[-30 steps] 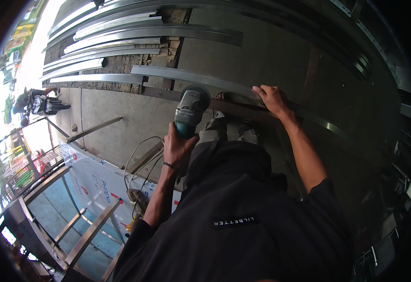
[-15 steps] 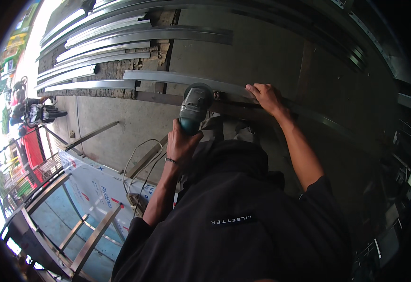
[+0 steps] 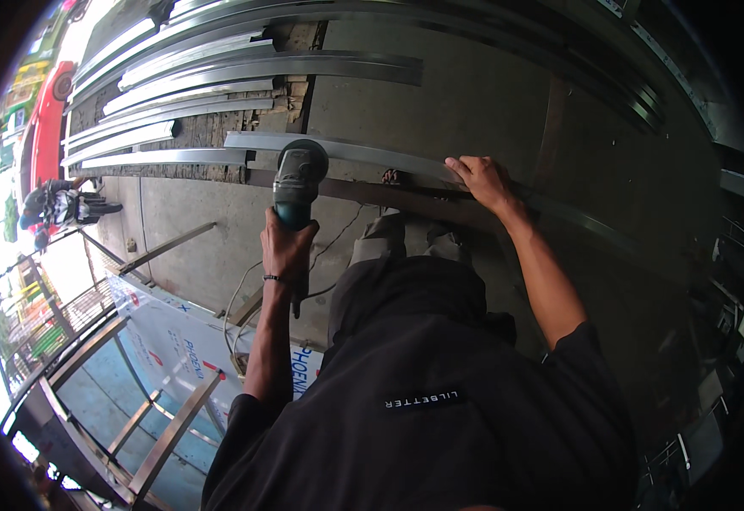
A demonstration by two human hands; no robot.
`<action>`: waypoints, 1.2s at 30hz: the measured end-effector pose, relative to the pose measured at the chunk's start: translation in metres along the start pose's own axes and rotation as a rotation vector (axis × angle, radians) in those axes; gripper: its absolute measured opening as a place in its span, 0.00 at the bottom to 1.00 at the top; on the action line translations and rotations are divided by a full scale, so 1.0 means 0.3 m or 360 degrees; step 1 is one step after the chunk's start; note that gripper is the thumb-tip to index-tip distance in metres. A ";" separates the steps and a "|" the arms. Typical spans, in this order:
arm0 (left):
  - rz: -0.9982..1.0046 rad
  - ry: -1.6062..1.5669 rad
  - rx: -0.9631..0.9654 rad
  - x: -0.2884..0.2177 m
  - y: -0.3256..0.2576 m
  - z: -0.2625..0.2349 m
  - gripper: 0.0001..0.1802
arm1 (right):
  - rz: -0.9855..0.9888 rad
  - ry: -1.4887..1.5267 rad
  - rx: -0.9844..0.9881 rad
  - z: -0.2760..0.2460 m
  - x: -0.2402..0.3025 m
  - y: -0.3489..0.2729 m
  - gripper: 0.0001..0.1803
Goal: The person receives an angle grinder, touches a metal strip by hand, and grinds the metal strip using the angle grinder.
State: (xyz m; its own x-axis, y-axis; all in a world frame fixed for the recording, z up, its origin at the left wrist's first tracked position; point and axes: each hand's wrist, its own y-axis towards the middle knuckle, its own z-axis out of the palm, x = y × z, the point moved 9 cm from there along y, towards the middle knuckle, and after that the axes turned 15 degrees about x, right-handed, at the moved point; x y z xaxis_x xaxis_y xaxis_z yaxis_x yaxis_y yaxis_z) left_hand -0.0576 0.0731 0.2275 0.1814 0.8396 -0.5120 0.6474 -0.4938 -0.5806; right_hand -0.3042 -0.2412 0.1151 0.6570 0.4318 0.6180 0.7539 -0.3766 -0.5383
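While the left hand point(image 3: 286, 249) grasps an angle grinder point(image 3: 298, 183) around its teal body, the right hand point(image 3: 484, 183) is closed over a metal profile point(image 3: 363, 154), the undersides of its fingers hidden.

Item one, grinder: positioned in front of the person, its round dark end overlapping the profile in view; whether they touch cannot be told. Presumably dense, rigid and head-heavy; best held by the body, fingers well back from the round end.

Item two, profile: long, narrow, grey, lying crosswise in front of the person, left end at the weathered wooden boards point(image 3: 218, 128). Likely stiff but fairly light, smooth enough to slide, prone to bending if thin-walled, edges perhaps sharp; best gripped across its width, well apart from the grinder.
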 end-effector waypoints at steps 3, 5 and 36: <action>0.0005 0.0026 -0.0090 0.054 0.053 -0.069 0.31 | -0.0008 -0.0013 -0.0001 -0.001 -0.002 -0.001 0.35; -0.0051 0.0015 -0.0145 0.100 0.085 -0.117 0.32 | -0.0018 0.0010 -0.0015 -0.003 0.001 -0.003 0.35; 0.0086 0.0076 0.0441 -0.170 -0.082 0.214 0.31 | -0.0073 0.0084 -0.0007 0.023 -0.049 0.019 0.37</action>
State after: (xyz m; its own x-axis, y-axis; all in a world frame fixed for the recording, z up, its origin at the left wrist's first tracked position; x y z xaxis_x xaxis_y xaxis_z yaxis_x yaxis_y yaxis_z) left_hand -0.1302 0.0278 0.2273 0.2493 0.8169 -0.5202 0.4097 -0.5756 -0.7077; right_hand -0.3095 -0.2439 0.0991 0.6209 0.4049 0.6712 0.7830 -0.3612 -0.5065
